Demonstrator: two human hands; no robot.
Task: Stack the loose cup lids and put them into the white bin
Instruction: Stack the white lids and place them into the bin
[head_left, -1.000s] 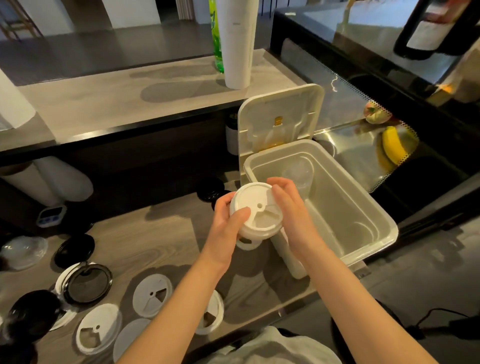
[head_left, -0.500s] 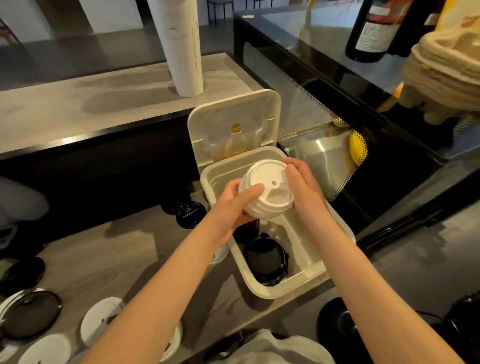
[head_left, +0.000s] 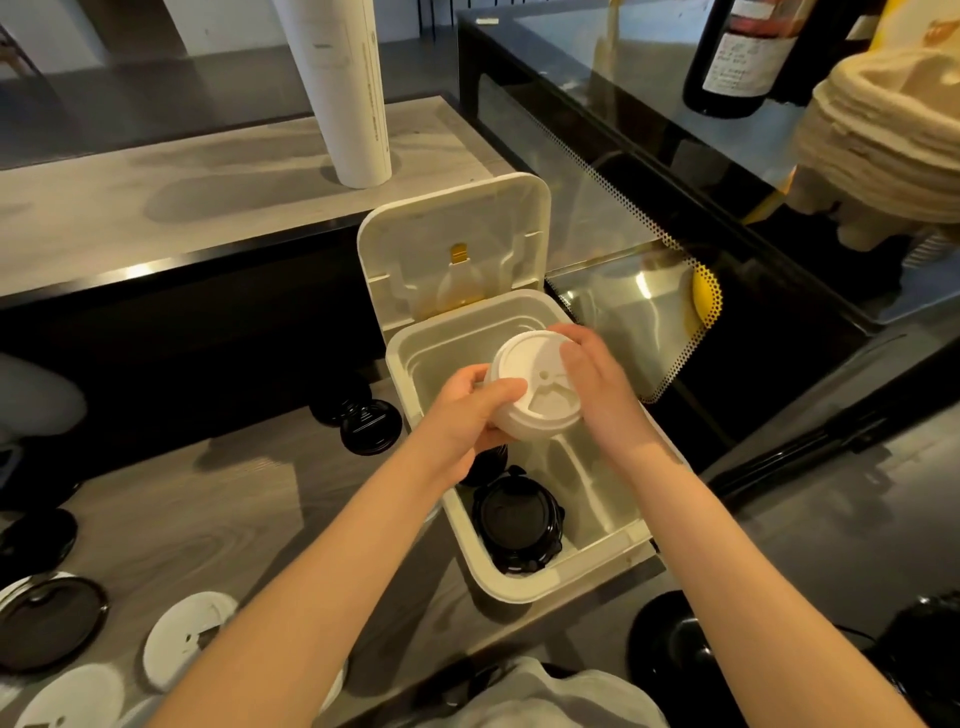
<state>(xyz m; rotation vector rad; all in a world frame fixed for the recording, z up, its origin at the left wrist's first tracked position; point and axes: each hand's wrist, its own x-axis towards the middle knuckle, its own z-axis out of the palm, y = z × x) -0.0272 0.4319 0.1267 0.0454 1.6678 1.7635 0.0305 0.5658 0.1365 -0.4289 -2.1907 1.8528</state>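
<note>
A stack of white cup lids (head_left: 535, 387) hangs over the open white bin (head_left: 524, 584). My left hand (head_left: 467, 421) grips the stack from the left, thumb on its top. My right hand (head_left: 597, 384) holds its right side, fingers curled round the rim. Inside the bin, at its near end, lies a stack of black lids (head_left: 519, 525). The bin's hinged cover (head_left: 457, 244) stands upright behind it. Loose white lids (head_left: 187, 639) and black lids (head_left: 49, 621) lie on the counter at lower left.
Two black lids (head_left: 363, 423) sit on the counter left of the bin. A tall sleeve of white paper cups (head_left: 343, 88) stands on the raised shelf behind. A glass display case (head_left: 675, 218) borders the bin on the right, with a dark bottle (head_left: 737, 57) on top.
Both hands carried the white lid stack from beside the bin's left wall to above its middle. The view shifted, bringing the black lids in the bin into sight.
</note>
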